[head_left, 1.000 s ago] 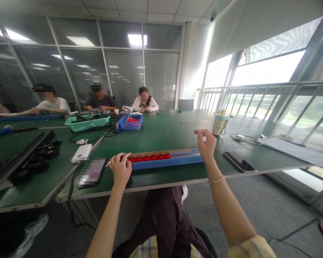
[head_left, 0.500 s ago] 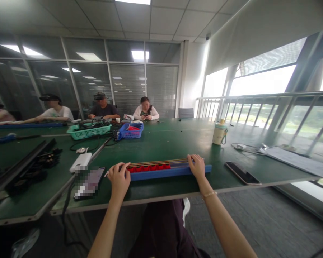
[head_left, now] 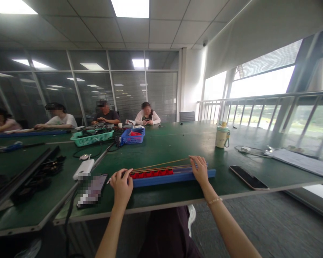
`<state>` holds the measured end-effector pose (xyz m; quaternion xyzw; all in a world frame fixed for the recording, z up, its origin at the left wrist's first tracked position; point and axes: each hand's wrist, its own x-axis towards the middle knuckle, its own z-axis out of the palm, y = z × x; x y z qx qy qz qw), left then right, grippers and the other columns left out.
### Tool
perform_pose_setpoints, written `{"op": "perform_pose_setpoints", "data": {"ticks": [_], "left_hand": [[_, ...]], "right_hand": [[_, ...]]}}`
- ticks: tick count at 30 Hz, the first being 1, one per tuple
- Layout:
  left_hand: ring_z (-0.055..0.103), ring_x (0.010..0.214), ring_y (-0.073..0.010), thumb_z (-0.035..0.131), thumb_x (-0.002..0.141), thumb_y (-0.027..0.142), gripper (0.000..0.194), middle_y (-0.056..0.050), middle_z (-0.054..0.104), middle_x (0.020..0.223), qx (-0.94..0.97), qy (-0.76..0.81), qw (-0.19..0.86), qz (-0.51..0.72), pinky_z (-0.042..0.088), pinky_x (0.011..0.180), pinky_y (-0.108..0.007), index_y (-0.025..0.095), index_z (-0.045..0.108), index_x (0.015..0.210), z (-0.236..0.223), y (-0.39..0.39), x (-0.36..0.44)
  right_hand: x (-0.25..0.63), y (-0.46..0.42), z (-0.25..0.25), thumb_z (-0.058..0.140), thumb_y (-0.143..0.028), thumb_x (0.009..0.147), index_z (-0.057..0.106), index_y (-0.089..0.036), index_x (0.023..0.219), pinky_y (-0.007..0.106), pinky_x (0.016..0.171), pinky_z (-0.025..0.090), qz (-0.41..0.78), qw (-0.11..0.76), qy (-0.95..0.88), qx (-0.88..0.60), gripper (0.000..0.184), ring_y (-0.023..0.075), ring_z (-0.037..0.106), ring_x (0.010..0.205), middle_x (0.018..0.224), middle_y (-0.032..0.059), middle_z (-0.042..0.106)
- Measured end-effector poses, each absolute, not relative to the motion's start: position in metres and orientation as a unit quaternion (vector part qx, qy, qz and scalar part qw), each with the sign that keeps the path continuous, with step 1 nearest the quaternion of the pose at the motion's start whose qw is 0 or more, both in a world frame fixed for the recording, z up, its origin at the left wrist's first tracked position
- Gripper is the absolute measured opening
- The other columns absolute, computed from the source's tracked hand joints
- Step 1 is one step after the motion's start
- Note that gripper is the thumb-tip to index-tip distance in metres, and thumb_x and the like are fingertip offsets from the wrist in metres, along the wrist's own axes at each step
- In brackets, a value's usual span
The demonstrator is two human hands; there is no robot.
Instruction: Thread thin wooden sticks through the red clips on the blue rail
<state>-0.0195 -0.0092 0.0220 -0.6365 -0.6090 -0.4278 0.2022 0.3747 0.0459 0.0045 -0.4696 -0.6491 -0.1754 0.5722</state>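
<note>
A long blue trough (head_left: pixel 164 181) lies across the table in front of me, with a row of red pieces (head_left: pixel 152 173) in its left and middle part. Several thin yellow cords (head_left: pixel 161 165) run lengthwise above it. My left hand (head_left: pixel 122 184) is closed around the trough's left end, where the cords disappear under the fingers. A small white tip pokes out beside that hand. Near the right end, the fingertips of my right hand (head_left: pixel 199 168) pinch one cord, which slants up above the others. The left end of the trough is hidden by my hand.
Phones (head_left: pixel 249 177) lie to the right and left (head_left: pixel 93 190), with a white box-shaped device (head_left: pixel 83 169) beyond the left one. A bottle (head_left: pixel 222 137) stands back right. Green (head_left: pixel 93 139) and blue baskets (head_left: pixel 134 138) sit farther off. Several people sit across the table.
My right hand has raised one cord at its end, so it now slants above the others. My left hand stays at the left end. The view has tilted up slightly.
</note>
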Motion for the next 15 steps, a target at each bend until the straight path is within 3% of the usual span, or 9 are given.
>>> {"op": "perform_pose_setpoints", "data": {"ticks": [8, 15], "left_hand": [[0.046, 0.112, -0.0284, 0.049, 0.090, 0.020, 0.034, -0.009, 0.061, 0.117, -0.639, -0.608, 0.195, -0.429, 0.037, 0.095, -0.048, 0.030, 0.072, 0.113, 0.0202, -0.0082, -0.0192], [0.045, 0.113, -0.0286, 0.047, 0.091, 0.020, 0.034, -0.009, 0.061, 0.118, -0.637, -0.608, 0.178, -0.438, 0.035, 0.098, -0.047, 0.028, 0.072, 0.113, 0.0212, -0.0098, -0.0171]], "right_hand": [[0.3740, 0.0452, 0.0038, 0.043, -0.033, 0.098, 0.074, -0.026, 0.101, 0.038, 0.090, 0.044, -0.156, 0.562, -0.639, -0.501, 0.031, 0.0238, 0.053, 0.093, 0.098, 0.0075, 0.065], [0.3783, 0.0465, 0.0009, 0.041, -0.034, 0.099, 0.071, -0.022, 0.093, 0.037, 0.091, 0.041, -0.165, 0.592, -0.593, -0.520, 0.033, 0.0238, 0.053, 0.093, 0.095, 0.0074, 0.071]]}}
